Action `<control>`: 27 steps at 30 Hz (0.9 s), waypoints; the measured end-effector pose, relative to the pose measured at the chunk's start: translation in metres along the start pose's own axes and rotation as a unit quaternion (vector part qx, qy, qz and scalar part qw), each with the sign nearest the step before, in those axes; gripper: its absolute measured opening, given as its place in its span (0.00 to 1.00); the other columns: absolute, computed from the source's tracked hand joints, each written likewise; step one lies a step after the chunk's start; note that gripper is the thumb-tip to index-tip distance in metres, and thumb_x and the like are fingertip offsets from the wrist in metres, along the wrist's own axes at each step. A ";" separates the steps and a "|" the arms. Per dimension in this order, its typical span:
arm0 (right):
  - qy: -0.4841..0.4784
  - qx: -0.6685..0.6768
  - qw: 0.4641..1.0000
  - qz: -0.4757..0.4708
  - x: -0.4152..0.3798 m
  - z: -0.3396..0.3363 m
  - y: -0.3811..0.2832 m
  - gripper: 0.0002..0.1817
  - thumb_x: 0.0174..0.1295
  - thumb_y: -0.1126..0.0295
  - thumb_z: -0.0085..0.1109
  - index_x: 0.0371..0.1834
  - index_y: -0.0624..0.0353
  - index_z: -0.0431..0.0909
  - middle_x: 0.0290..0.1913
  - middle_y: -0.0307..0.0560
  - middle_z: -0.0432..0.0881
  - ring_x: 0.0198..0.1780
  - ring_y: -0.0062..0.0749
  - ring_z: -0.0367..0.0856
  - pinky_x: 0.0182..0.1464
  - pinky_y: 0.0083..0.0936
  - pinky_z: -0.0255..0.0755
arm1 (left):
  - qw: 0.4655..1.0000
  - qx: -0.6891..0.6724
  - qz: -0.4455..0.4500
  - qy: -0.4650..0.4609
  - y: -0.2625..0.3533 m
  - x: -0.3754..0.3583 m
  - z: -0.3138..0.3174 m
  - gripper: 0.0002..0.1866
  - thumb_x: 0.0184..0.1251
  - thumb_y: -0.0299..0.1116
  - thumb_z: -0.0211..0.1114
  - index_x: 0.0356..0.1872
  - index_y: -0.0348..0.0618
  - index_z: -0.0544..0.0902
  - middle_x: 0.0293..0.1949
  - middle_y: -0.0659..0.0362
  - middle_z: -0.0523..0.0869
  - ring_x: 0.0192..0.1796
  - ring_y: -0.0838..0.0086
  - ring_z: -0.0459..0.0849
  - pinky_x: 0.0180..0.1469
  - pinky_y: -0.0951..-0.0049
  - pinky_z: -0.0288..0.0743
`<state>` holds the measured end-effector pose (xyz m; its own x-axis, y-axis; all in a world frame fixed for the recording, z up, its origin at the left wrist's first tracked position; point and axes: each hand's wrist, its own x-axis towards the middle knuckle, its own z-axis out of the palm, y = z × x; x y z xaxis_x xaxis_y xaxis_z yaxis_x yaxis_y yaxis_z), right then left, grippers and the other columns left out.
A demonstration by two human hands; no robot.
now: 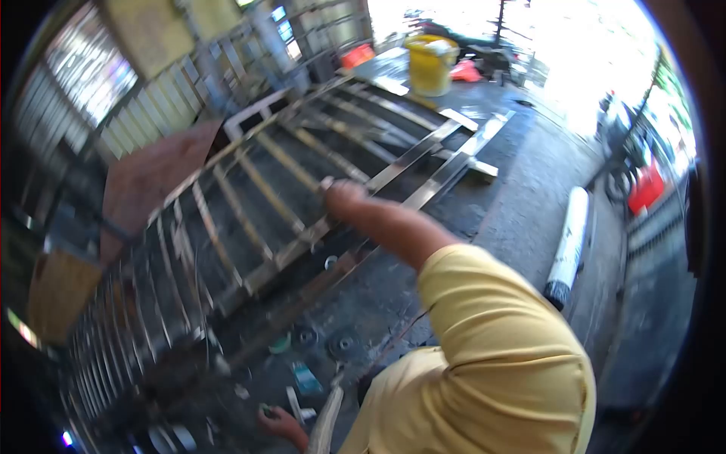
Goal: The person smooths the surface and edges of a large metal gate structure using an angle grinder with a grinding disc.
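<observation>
Hands apart, grips unclear: right hand (345,199) at frame (286,160), left hand (283,425) low; overreaching could cost balance.

A yellow bucket (429,69) with something pale at its mouth stood at the far end of the workspace, a red object (466,71) just beside it on the right and an orange-red one (357,56) near it on the left. On the right, a long white roll (569,238), dark at its near end, lay on the floor (522,208), with a red container (646,187) beyond. On the left, a reddish-brown panel (155,170) stood tilted, with a tan board (62,299) nearer and a blurred, bright window (91,60) above.
</observation>
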<state>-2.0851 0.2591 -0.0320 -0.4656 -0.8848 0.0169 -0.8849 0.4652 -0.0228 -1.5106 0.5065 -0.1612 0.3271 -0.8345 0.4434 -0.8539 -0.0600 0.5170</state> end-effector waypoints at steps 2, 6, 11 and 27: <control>-0.071 0.104 0.992 0.022 -0.025 -0.030 -0.017 0.42 0.63 0.63 0.70 0.79 0.56 0.60 0.56 0.52 0.89 0.56 0.44 0.90 0.48 0.45 0.85 | 0.994 0.019 0.062 -0.090 -0.038 0.019 0.001 0.20 0.67 0.31 0.67 0.57 0.30 0.81 0.50 0.39 0.86 0.51 0.47 0.85 0.58 0.54 0.78; -0.059 0.206 0.975 0.065 -0.039 -0.017 -0.049 0.31 0.74 0.69 0.56 0.79 0.48 0.60 0.57 0.49 0.88 0.58 0.49 0.89 0.48 0.62 0.80 | 0.984 -0.043 0.093 -0.143 -0.002 0.044 -0.002 0.25 0.73 0.33 0.71 0.64 0.27 0.80 0.50 0.40 0.88 0.53 0.53 0.88 0.60 0.60 0.81; -0.045 0.254 0.963 0.083 -0.061 -0.012 -0.048 0.30 0.74 0.68 0.54 0.78 0.49 0.62 0.59 0.54 0.86 0.58 0.52 0.88 0.46 0.63 0.83 | 0.973 -0.080 0.154 -0.155 -0.037 0.071 0.029 0.18 0.67 0.28 0.64 0.55 0.30 0.82 0.49 0.38 0.85 0.51 0.44 0.84 0.57 0.52 0.77; -0.071 0.186 0.966 0.164 -0.028 -0.033 0.003 0.32 0.73 0.70 0.56 0.79 0.51 0.59 0.65 0.56 0.84 0.64 0.51 0.86 0.58 0.47 0.83 | 0.394 -0.560 0.157 -0.711 0.322 0.102 -0.076 0.31 0.59 0.59 0.78 0.39 0.34 0.88 0.45 0.51 0.83 0.48 0.65 0.83 0.53 0.67 0.78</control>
<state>-2.0749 0.2857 0.0005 -0.6910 -0.6978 -0.1888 -0.6120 0.7036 -0.3611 -1.7214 0.4434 0.1057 -0.9623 -0.2139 0.1678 0.2143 -0.2170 0.9524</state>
